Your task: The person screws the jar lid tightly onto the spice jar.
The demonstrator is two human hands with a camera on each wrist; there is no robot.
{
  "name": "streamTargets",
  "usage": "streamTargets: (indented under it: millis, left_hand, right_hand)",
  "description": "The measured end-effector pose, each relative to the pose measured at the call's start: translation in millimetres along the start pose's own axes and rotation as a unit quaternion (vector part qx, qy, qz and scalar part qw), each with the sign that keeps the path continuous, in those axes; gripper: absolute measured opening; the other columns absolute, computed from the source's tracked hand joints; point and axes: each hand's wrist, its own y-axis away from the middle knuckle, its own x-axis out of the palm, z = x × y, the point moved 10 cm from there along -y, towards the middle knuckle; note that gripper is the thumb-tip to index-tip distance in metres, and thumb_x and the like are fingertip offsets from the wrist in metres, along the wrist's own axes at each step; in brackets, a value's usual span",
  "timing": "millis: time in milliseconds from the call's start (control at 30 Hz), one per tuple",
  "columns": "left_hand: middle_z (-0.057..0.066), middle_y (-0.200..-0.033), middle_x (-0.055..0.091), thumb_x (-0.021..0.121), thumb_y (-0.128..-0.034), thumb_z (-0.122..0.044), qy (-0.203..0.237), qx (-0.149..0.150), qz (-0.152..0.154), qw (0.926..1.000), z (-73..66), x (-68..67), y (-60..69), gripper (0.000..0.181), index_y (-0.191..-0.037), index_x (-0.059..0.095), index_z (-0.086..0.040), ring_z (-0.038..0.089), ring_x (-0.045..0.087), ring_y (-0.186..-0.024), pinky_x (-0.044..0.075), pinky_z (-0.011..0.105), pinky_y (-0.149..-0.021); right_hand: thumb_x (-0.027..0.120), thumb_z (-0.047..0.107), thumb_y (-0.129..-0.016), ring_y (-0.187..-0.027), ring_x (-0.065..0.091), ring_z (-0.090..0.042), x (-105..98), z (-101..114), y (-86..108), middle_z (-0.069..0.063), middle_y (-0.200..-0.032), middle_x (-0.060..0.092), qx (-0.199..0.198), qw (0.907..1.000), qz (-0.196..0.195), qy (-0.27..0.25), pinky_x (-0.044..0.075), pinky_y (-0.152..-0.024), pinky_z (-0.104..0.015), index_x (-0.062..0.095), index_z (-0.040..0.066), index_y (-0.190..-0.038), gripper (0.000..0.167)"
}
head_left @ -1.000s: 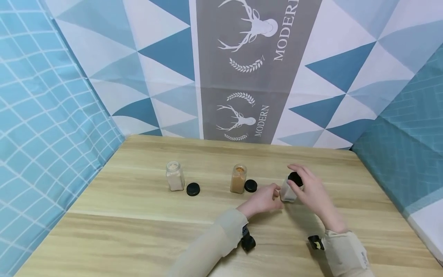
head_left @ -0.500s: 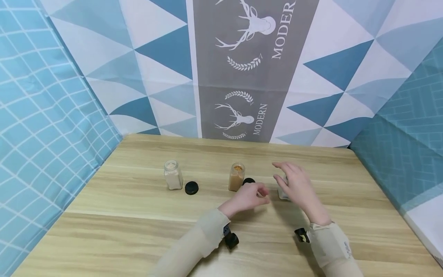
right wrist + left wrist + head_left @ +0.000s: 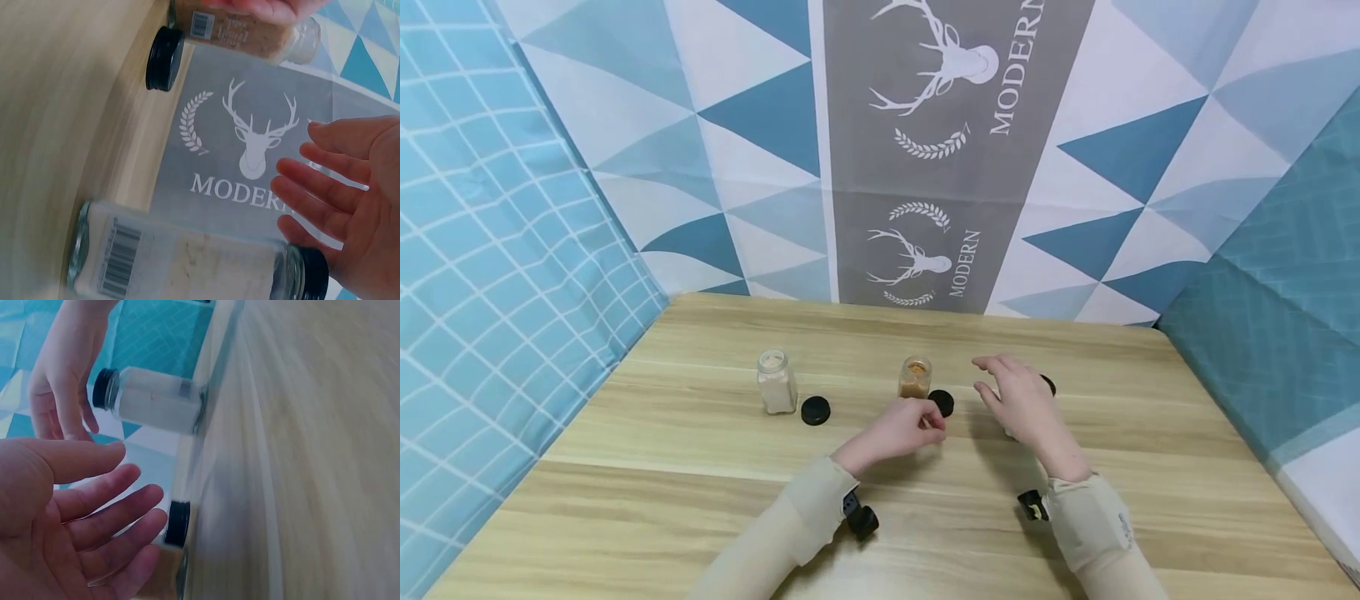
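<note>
The grey wall panel (image 3: 887,179) reads "MODERN" twice, each beside a white stag's head (image 3: 970,65). The brown-filled jar (image 3: 250,36) carries a barcode (image 3: 202,25) and illegible small print; the capped jar (image 3: 200,259), another barcode (image 3: 122,257).

The left hand (image 3: 901,429) is drawing away from the capped jar (image 3: 156,400), coming in front of the orange-brown jar (image 3: 914,383) and now hiding its lower part. The right hand (image 3: 1021,402) is sliding left off the black cap (image 3: 103,389) its fingers were around a second ago, now covering most of the capped jar in the head view.
</note>
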Motion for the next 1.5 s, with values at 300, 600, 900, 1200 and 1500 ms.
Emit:
streamTargets:
  millis: [300, 600, 900, 1200, 1500]
  left_hand:
    - [-0.006, -0.072, 0.063, 0.065, -0.0825, -0.018, -0.022, -0.016, 0.008, 0.9996, 15.3, -13.5, 11.1, 0.007, -0.08, 0.067, -0.012, 0.003, 0.046, -0.054, 0.039, 0.019, -0.051]
    - [-0.008, -0.058, 0.052, 0.066, -0.0807, -0.018, -0.049, -0.051, 0.012, 0.9974, 34.0, -27.7, 14.7, 0.014, -0.069, 0.062, -0.012, 0.006, 0.043, -0.05, 0.036, 0.02, -0.048]
    - [0.009, -0.092, 0.062, 0.069, -0.0778, -0.02, -0.04, -0.107, -0.034, 0.9929, 53.3, -48.6, 12.6, 0.03, -0.099, 0.058, -0.001, 0.021, 0.056, -0.081, 0.047, 0.034, -0.072]
    - [0.02, -0.13, 0.047, 0.069, -0.0771, -0.012, 0.065, -0.065, -0.036, 0.9952, 59.3, -39.7, -0.7, 0.066, -0.133, 0.037, 0.004, 0.034, 0.048, -0.117, 0.039, 0.044, -0.097]
    - [0.017, -0.125, 0.052, 0.064, -0.0805, -0.004, 0.165, -0.05, -0.022, 0.9847, 69.6, -31.3, -7.8, 0.056, -0.131, 0.041, 0.001, 0.031, 0.05, -0.114, 0.04, 0.043, -0.097]
  right_hand:
    - [0.062, 0.019, -0.086, -0.097, 0.059, -0.026, 22, 7, -5.6, -0.008, -0.108, 0.061, 0.014, 0.9987, 0.045, -0.022, 0.049, -0.077, -0.043, 0.058, 0.008, -0.117, 0.033]
    - [0.062, 0.02, -0.086, -0.094, 0.06, -0.024, 38, 13, -11.4, -0.007, -0.107, 0.06, 0.018, 0.996, 0.077, -0.041, 0.049, -0.073, -0.039, 0.058, 0.009, -0.116, 0.032]
    - [0.065, 0.014, -0.083, -0.097, 0.059, -0.028, 59, 14, -17.8, -0.014, -0.112, 0.059, 0.016, 0.9892, 0.12, -0.083, 0.049, -0.078, -0.04, 0.058, 0.002, -0.115, 0.035]
    - [0.066, 0.009, -0.081, -0.099, 0.057, -0.028, 75, 18, -26.1, -0.016, -0.111, 0.058, 0.019, 0.9838, 0.151, -0.095, 0.048, -0.081, -0.04, 0.057, 0.0, -0.116, 0.037]
    - [0.071, 0.006, -0.074, -0.097, 0.056, -0.031, 90, 21, -27.0, -0.016, -0.105, 0.058, 0.011, 0.9799, 0.174, -0.098, 0.046, -0.086, -0.043, 0.059, -0.002, -0.109, 0.038]
